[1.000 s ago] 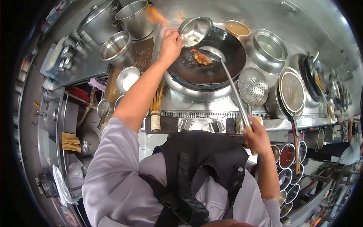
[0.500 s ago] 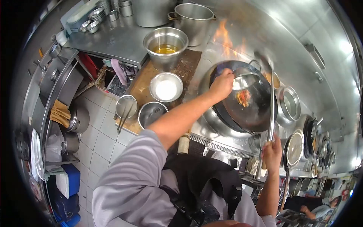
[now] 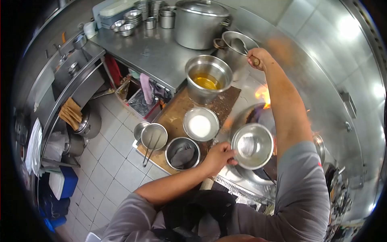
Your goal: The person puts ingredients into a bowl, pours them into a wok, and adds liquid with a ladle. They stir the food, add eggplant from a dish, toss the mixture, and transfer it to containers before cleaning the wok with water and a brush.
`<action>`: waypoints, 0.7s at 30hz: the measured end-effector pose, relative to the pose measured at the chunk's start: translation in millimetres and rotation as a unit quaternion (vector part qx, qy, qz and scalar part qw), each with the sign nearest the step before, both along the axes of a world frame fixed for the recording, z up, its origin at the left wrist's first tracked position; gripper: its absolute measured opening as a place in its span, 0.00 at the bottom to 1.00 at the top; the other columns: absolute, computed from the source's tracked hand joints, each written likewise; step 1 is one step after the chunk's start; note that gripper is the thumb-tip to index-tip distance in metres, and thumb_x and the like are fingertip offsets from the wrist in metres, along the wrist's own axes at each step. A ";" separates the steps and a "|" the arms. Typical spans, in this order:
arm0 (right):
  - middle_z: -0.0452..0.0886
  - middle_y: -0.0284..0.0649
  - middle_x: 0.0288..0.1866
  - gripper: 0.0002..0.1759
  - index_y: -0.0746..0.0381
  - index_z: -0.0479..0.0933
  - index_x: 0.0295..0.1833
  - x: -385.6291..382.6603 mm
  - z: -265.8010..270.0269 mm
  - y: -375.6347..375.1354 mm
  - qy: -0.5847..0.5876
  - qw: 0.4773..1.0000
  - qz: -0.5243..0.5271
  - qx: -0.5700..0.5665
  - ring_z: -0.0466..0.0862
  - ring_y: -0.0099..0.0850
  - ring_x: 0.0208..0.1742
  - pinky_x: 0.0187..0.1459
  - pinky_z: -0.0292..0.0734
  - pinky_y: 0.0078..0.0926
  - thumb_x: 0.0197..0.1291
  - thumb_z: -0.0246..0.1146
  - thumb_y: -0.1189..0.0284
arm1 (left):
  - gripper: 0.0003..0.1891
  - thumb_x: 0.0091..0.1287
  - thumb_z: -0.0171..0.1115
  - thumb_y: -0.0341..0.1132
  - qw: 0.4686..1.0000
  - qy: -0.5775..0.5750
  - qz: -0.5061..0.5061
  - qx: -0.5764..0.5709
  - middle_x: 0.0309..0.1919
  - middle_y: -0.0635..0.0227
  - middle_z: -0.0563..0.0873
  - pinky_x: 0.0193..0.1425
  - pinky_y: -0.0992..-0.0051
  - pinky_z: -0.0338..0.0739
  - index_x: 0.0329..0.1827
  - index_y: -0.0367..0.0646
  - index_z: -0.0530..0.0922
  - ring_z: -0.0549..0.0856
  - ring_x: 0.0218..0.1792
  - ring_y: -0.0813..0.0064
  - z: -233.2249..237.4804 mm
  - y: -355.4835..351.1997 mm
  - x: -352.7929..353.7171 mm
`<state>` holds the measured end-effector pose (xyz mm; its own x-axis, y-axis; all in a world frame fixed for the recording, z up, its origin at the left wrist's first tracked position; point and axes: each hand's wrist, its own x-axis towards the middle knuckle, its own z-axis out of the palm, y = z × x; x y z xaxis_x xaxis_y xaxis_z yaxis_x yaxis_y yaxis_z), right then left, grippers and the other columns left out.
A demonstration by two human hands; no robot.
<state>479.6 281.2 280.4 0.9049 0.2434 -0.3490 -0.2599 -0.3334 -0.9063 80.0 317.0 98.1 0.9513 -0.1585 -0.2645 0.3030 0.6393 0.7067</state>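
My left hand [image 3: 221, 158] grips the rim of a shiny metal bowl [image 3: 252, 146], held over the wok [image 3: 252, 115]. Only a little of the wok shows behind the bowl and my right arm, so its contents are hidden. At the back, my right hand [image 3: 260, 58] is closed around the wooden-ended handle of a ladle [image 3: 238, 44]. The ladle's head is at the mouth of a tall metal pot [image 3: 252, 40]. Flames [image 3: 263, 96] rise at the wok's far edge, close to my right forearm.
On the brown board [image 3: 171, 117] stand a pot of yellow oil [image 3: 207, 80], a bowl of white powder or liquid [image 3: 200, 125], a bowl holding a dark utensil [image 3: 182, 154], and a strainer-like pot [image 3: 154, 136] with tongs. A large lidded pot [image 3: 199, 26] stands behind.
My right hand has swung the ladle from the wok's right side to the back pot. My left hand has drawn the bowl toward me from over the wok. The view has shifted.
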 end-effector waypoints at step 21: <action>0.74 0.45 0.37 0.05 0.67 0.70 0.41 -124.0 28.2 -142.3 0.135 0.588 -0.098 0.791 0.77 0.28 0.32 0.28 0.76 0.14 0.62 0.59 0.83 | 0.08 0.73 0.62 0.32 0.977 -0.077 0.154 0.128 0.24 0.72 0.79 0.28 0.78 0.80 0.34 0.46 0.74 0.83 0.27 0.77 5.5 15.4 44.4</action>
